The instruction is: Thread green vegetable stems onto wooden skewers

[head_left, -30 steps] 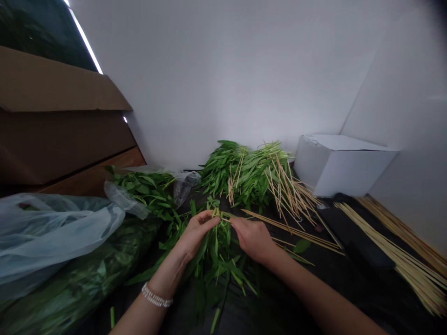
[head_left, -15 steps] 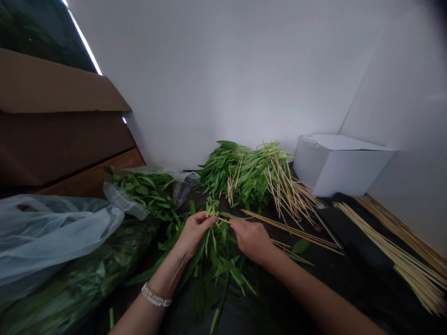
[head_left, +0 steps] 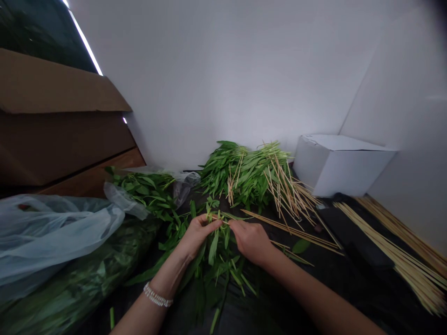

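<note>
Greens (head_left: pixel 213 249), qty unclear, + 1 stick (head_left: pixel 225 223) pinched btwn 2 hands (head_left: pixel 252 239); 1 white box (head_left: pixel 352 172) far R

Food-prep corner, home or shop unclear; leafy greens (head_left: pixel 253 179); wooden skewers (head_left: pixel 412 272); plastic bag (head_left: pixel 70 232); white walls (head_left: pixel 226 70)

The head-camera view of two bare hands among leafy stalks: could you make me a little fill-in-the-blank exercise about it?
1. The bracelet of white beads is on the person's ____ wrist.
2. Close beside the bare right hand, the bare left hand holds slender leafy stalks that are ____ in colour.
3. In the picture, the white, flat-sided box stands to the ____ of the heaped long-leaved greens.
4. The large cardboard box at upper left is ____ in colour.

Missing words: left; green; right; brown.
</note>
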The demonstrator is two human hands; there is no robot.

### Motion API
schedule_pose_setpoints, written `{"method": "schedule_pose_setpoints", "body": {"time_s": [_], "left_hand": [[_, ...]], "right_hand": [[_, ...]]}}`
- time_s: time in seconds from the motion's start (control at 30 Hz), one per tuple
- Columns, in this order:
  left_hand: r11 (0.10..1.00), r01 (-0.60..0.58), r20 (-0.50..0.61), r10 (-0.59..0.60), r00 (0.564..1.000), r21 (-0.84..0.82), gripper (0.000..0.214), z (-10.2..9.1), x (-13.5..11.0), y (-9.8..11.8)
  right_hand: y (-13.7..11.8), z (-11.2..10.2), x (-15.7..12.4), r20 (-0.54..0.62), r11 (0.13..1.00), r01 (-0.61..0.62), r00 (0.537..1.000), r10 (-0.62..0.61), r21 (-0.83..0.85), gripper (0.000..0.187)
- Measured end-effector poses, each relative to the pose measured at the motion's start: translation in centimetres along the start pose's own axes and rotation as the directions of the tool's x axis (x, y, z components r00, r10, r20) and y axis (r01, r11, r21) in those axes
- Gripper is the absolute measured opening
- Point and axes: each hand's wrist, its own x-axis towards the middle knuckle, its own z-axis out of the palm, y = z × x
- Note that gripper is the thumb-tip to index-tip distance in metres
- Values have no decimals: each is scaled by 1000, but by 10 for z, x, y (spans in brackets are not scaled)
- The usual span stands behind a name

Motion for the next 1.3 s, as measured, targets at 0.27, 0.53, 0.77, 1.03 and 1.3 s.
{"method": "schedule_pose_setpoints", "body": {"time_s": [0.27,0.53,0.77,1.03,1.3], "left_hand": [[987,-8,-63,-2,998,-161,27,-9,5,7],[990,27,-34,-32,999,-137,28,-4,4,-2],[979,-47,-116,24,993,-200,38,-10,8,3],[987,32,-108,-50,993,-158,31,-4,4,1],[998,-61,-143,57,988,-26,47,-11,9,3]], "right_hand": [[1,0,0,-11,998,-16,1000,16,57,23],[-1,1,0,11,999,-26,1000,26,42,23],[2,-1,1,2,996,-44,999,44,77,25],[0,0,0,-9,997,-32,999,33,69,23],[18,-13,5,-254,991,-98,960,118,91,34]]}}
